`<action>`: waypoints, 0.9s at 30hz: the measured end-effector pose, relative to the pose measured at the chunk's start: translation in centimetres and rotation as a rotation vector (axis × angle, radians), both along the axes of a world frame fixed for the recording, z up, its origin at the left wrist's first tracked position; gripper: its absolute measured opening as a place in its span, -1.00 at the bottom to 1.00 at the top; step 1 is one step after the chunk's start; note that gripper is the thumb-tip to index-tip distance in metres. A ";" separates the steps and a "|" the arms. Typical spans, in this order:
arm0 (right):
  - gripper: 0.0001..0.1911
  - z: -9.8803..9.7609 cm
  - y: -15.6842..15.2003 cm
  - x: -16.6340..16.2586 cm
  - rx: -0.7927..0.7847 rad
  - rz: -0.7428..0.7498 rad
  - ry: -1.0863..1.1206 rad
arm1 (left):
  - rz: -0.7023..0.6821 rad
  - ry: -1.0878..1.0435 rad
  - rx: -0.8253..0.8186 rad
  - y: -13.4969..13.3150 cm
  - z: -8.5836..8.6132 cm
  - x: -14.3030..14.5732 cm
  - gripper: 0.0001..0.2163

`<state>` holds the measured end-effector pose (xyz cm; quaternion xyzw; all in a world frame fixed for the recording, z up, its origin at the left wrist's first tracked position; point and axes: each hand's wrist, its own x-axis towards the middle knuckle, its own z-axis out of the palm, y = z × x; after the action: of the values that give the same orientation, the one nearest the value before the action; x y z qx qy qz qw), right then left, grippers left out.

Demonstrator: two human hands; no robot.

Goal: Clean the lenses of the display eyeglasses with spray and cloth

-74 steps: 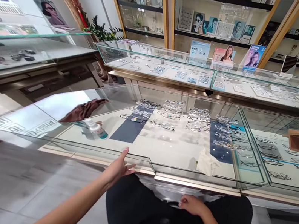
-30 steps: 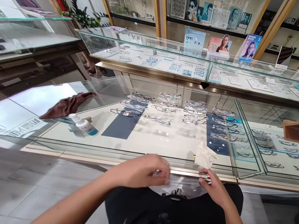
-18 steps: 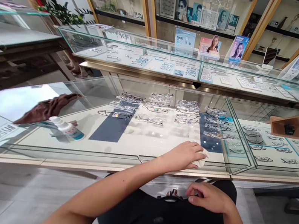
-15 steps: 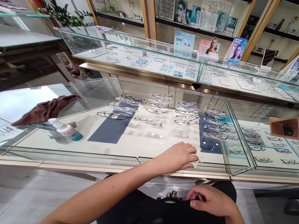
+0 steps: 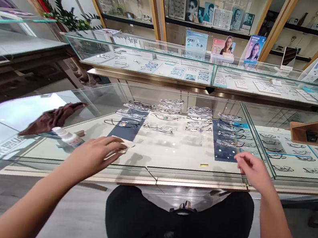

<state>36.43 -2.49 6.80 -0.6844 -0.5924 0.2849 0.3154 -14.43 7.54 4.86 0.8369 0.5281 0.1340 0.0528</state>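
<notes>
Optical shop: we are standing at a glass display counter (image 5: 198, 177) with eyeglass frames (image 5: 177, 116) beneath. Our left hand (image 5: 91, 156), fingers curled, is pressing a white wiping cloth (image 5: 125, 144) onto the glass at near left, beside a spray bottle (image 5: 66, 136). Our right hand (image 5: 250, 168) is hovering open and empty at right. We are apparently wiping; the next stroke calls for flat, even pressure.

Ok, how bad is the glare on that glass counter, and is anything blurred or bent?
Head view: bright reflection washes out the glass top at the left, beside the brown cloth and bottle; eyeglass frames underneath read clearly; the right hand looks slightly smeared, the left hand on the white cloth sharper; the wide lens bows the counter edges.
</notes>
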 end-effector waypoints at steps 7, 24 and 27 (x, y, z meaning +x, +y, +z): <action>-0.64 2.8 6.8 -0.7 -0.163 -0.044 -0.774 | -0.120 -0.087 0.125 -1.1 3.7 3.9 -0.72; -0.66 9.4 8.1 -3.8 0.255 0.074 -0.706 | -0.332 -0.696 0.058 6.4 6.9 15.8 -0.86; -0.64 8.0 11.6 -5.8 0.465 0.122 -0.531 | -0.329 -0.810 0.068 9.3 6.4 18.3 -0.89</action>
<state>30.63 9.07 14.80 -0.6079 -0.7426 -0.0269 0.2799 3.91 16.81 11.21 0.7909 0.3198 0.4586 0.2488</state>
